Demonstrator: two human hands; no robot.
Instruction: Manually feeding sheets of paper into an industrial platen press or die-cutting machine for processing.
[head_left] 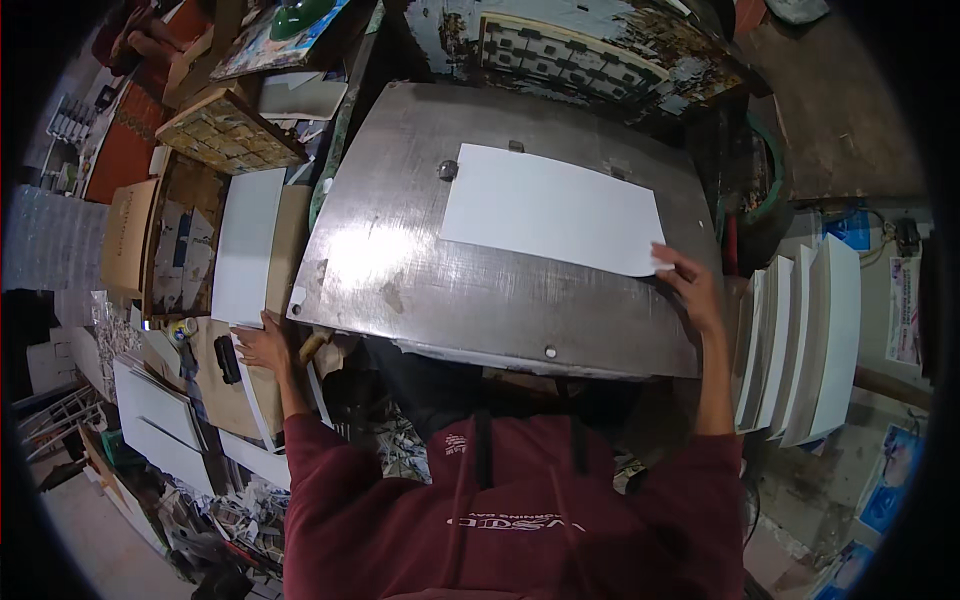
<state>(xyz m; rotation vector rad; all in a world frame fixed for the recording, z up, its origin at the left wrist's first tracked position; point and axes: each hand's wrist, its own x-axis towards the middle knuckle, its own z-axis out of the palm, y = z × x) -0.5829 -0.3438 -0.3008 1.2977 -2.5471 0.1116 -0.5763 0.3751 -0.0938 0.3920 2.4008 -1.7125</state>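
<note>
A white sheet of card (555, 205) lies on the worn metal plate (400, 270) in front of me, its left end against a small dark stop. My right hand (690, 285) is at the sheet's near right corner, with the fingers closed on it; the corner curves up slightly. Down on the left, my left hand (265, 347) rests with its fingers spread at the near end of a stack of white card (247, 245). The fingertips touch or nearly touch that end; I cannot tell which.
Upright bundles of white card (800, 340) stand right of the plate. Behind it rises a machine part carrying a framed die (570, 70). Left are an open carton (130, 238), a wooden board (232, 130) and more white sheets (160, 425). Paper scraps (235, 510) litter the floor.
</note>
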